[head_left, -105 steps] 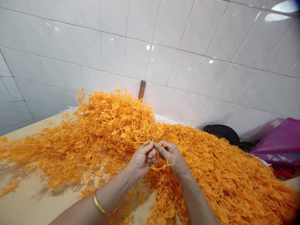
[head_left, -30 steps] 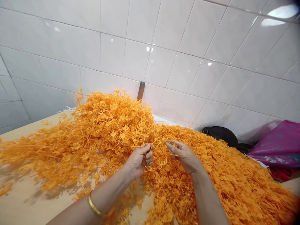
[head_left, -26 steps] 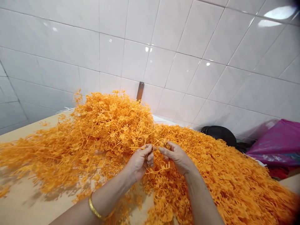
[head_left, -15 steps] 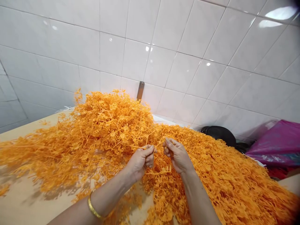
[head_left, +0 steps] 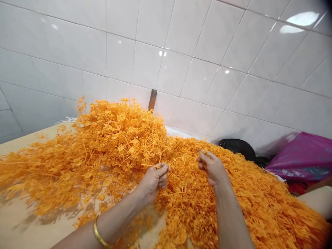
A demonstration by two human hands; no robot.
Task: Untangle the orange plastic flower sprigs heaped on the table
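Thumb and fingers of my left hand are closed on a thin orange plastic stem, whose end sticks out to the left. To the right, my right hand is pinched shut over the pile; something orange shows at its fingertips, but I cannot make out whether it is held. A tall heap of branching orange plastic sprigs, with small flower-like ends, rises behind my left hand. A wider, lower mass of orange plastic pieces spreads below and right of my right hand.
The tan tabletop shows at the lower left. A white tiled wall with a brown metal strip stands behind. Back right are a black rounded item and a purple plastic bag.
My right hand has moved right, away from my left hand, widening the gap between them. My left hand still grips the stem. The view has shifted slightly.
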